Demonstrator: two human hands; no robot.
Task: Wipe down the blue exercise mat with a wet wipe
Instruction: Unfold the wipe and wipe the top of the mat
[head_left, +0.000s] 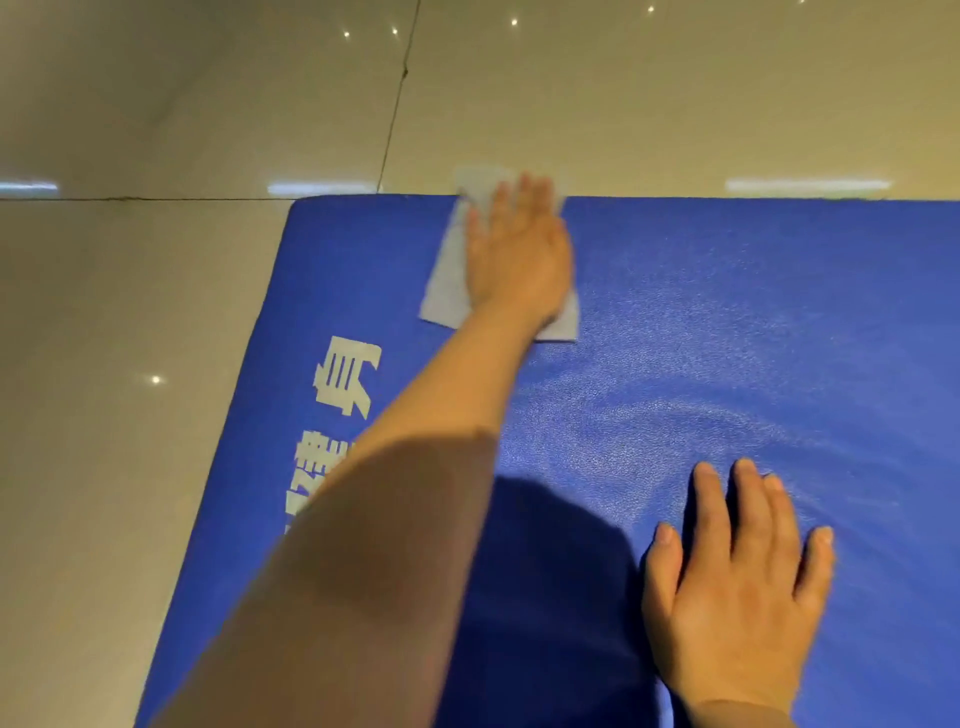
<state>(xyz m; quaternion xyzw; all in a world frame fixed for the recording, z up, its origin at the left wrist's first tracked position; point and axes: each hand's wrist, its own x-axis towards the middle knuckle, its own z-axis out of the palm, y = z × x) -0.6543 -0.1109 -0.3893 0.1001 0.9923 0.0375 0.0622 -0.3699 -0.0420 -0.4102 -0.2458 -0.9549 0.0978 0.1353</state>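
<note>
Nearest you, your left forearm (363, 545) crossed the frame in a thin brownish sleeve, reaching out over the blue exercise mat (727, 338). Your left hand (514, 249) lay flat, fingers straight, pressing the wet wipe (447, 280) onto the mat at its far edge, where the wipe's top corner hung just past the edge over the glossy beige floor tiles (182, 130). Your right hand (737, 582) rested open on the mat nearer you, palm down, fingers spread, holding nothing. White printed characters (343, 379) ran along the mat's left side, partly hidden by your arm
</note>
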